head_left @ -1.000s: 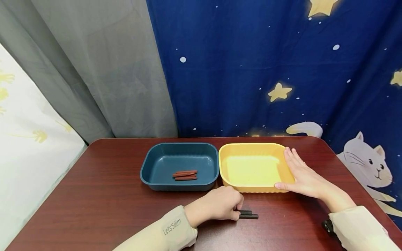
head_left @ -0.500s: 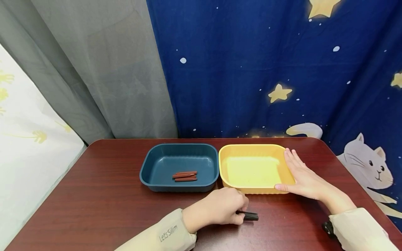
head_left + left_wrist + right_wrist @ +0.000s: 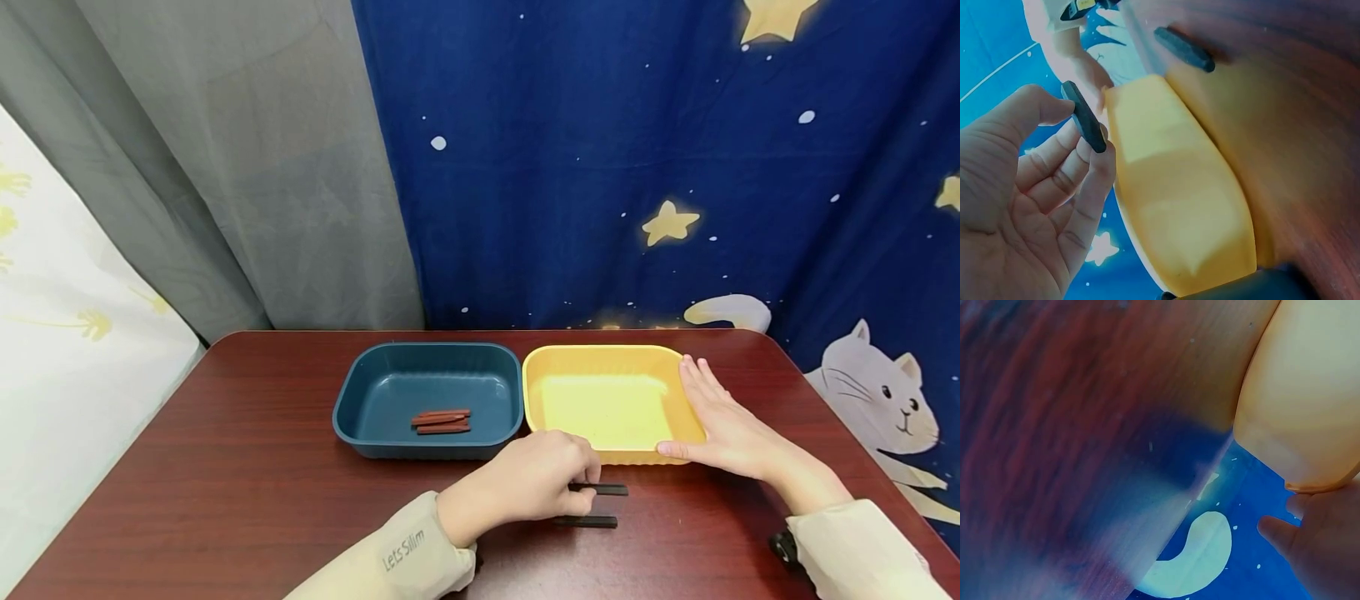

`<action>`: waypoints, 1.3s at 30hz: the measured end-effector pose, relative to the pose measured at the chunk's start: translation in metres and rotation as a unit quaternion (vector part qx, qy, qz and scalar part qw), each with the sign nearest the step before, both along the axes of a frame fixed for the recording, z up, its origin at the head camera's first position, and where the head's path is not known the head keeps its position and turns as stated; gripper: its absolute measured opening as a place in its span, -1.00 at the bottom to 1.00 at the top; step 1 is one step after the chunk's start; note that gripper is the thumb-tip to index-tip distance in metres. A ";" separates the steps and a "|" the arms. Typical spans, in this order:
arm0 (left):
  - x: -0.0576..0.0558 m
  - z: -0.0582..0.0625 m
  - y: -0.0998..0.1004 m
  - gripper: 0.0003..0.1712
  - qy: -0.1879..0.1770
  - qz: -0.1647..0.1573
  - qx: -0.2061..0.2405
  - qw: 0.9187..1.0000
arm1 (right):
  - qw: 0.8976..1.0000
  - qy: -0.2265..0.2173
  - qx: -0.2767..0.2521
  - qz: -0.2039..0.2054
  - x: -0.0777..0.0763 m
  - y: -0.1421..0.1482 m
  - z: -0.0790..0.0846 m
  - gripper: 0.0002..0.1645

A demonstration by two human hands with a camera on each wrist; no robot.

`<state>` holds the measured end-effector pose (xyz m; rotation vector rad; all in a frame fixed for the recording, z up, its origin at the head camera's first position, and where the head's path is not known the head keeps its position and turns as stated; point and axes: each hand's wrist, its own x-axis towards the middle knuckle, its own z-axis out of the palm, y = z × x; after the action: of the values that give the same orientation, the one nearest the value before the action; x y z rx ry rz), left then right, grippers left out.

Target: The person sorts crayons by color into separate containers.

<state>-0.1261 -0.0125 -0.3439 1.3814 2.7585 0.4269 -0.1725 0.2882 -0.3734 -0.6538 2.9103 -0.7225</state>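
Observation:
My left hand pinches a short black stick between thumb and fingertips, just in front of the yellow bin. A second black stick lies on the table below that hand, and it shows apart from the hand in the left wrist view. On the yellow bin's right side rests my right hand, thumb at the front rim and fingers stretched along the wall. Several reddish-brown sticks lie in the dark blue bin. No sticks show in the visible part of the yellow bin.
Both bins stand side by side, touching or nearly so, on the dark red-brown wooden table. Behind the table's back edge hang a grey curtain and a blue curtain with stars.
The left hand was over both black sticks near each other; now it has lifted one slightly and moved toward the yellow bin, leaving the other on the table. The right hand stays put.

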 end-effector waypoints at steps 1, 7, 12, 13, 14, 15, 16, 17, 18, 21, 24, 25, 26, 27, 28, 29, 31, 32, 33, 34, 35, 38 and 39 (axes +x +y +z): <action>-0.001 0.001 0.000 -0.90 -0.002 0.003 0.003 1.000 | 1.000 0.000 0.000 0.000 0.000 0.000 0.000 0.45; -0.009 0.005 -0.001 -0.94 0.009 0.009 0.023 1.000 | 1.000 0.001 -0.004 0.000 -0.001 -0.001 0.000 0.44; -0.016 0.007 -0.001 -0.97 0.030 0.019 0.018 0.999 | 1.000 0.003 -0.002 0.002 -0.001 -0.002 -0.001 0.45; -0.017 0.008 -0.001 -0.97 0.035 0.020 0.019 0.999 | 1.000 0.003 -0.001 0.002 -0.001 -0.002 -0.001 0.45; -0.019 0.008 -0.001 -0.96 0.042 0.021 0.021 0.999 | 1.000 0.004 0.000 0.001 -0.001 -0.002 -0.001 0.45; -0.021 0.009 -0.001 -0.95 0.046 0.023 0.024 0.998 | 1.000 0.005 0.000 0.001 -0.001 -0.002 -0.001 0.45; -0.022 0.009 -0.001 -0.95 0.051 0.025 0.027 0.998 | 1.000 0.006 0.000 0.002 -0.001 -0.002 -0.001 0.44; -0.024 0.010 -0.001 -0.95 0.053 0.027 0.030 0.998 | 1.000 0.007 0.000 0.003 -0.001 -0.002 -0.001 0.44; -0.025 0.011 -0.001 -0.96 0.053 0.030 0.033 0.998 | 1.000 0.007 0.000 0.003 -0.001 -0.003 -0.001 0.44; -0.030 0.012 -0.002 -0.96 0.049 0.037 0.042 0.997 | 1.000 0.011 -0.001 0.007 -0.002 -0.003 -0.002 0.44; -0.037 0.011 -0.002 -0.96 0.034 0.047 0.051 0.997 | 1.000 0.011 -0.001 0.008 -0.002 -0.004 -0.002 0.44; -0.039 0.010 -0.001 -0.96 0.029 0.052 0.054 0.997 | 1.000 0.012 -0.001 0.009 -0.002 -0.004 -0.002 0.44; -0.042 0.008 -0.001 -0.97 0.022 0.057 0.055 0.997 | 1.000 0.013 -0.001 0.009 -0.002 -0.003 -0.001 0.44; -0.045 0.006 0.000 -0.97 0.015 0.062 0.056 0.996 | 1.000 0.013 -0.001 0.010 -0.002 -0.003 -0.002 0.44; -0.048 0.004 0.001 -0.97 0.006 0.067 0.055 0.996 | 1.000 0.015 -0.001 0.010 -0.002 -0.003 -0.002 0.43; -0.051 0.002 0.003 -0.96 0.000 0.070 0.053 0.996 | 1.000 0.017 0.000 0.011 -0.002 -0.002 -0.002 0.43; -0.057 -0.003 0.007 -0.95 -0.009 0.075 0.046 0.996 | 1.000 0.019 0.001 0.011 -0.002 0.000 -0.003 0.43; -0.060 -0.005 0.009 -0.95 -0.014 0.077 0.042 0.996 | 1.000 0.019 0.001 0.011 -0.002 0.000 -0.003 0.43; -0.064 -0.007 0.011 -0.95 -0.016 0.080 0.038 0.996 | 1.000 0.020 0.001 0.011 -0.001 0.001 -0.003 0.42; -0.066 -0.009 0.013 -0.95 -0.019 0.083 0.032 0.996 | 1.000 0.021 0.001 0.011 -0.001 0.002 -0.004 0.42; -0.069 -0.011 0.015 -0.95 -0.020 0.088 0.027 0.996 | 1.000 0.021 0.001 0.011 -0.001 0.002 -0.004 0.42; -0.074 -0.014 0.020 -0.93 -0.020 0.097 0.006 0.995 | 1.000 0.023 0.000 0.011 0.000 0.002 -0.005 0.42; -0.076 -0.015 0.022 -0.91 -0.018 0.099 -0.003 0.995 | 1.000 0.023 -0.001 0.011 0.000 0.002 -0.005 0.42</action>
<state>-0.2018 0.0092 -0.3593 1.0900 2.8751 0.4460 -0.1721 0.2905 -0.3788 -0.7113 2.9398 -0.7179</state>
